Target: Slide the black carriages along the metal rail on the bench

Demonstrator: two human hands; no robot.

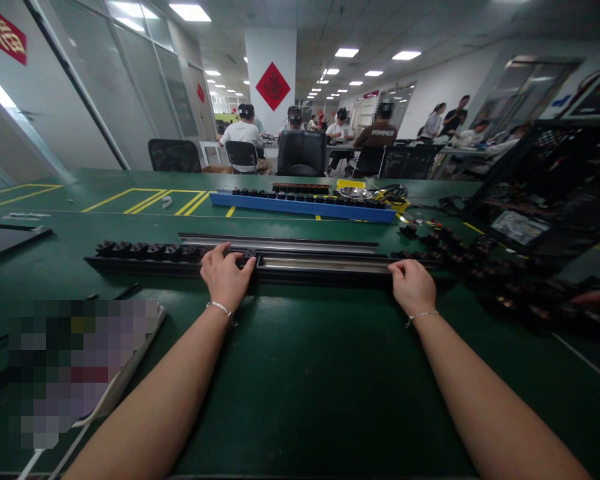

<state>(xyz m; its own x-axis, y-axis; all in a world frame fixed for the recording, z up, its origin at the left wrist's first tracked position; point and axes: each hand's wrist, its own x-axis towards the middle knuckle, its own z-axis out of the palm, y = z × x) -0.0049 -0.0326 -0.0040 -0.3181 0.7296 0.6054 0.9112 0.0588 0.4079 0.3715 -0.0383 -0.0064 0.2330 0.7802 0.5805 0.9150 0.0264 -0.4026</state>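
A long black rail [325, 275] with a bare metallic channel in its right half lies across the green table. Small black knobbed parts [155, 251] sit in a row along its left half. My left hand [226, 272] bends over the right end of this row, its thumb and fingers closed on a small black part [249, 255]. Farther right, my right hand [414, 283] pinches the rail near its right side, fingertips pressed together. Behind lies a second rail [280, 243] with a bare channel. A bracelet circles each wrist.
At the back stands a blue tray [300, 206] holding black parts. A heap of black parts [480, 257] lies to the right, beside a black open-framed case [525, 193]. Another person's hand [597, 298] shows at the right edge. A blurred-out device [90, 367] with cables lies front left.
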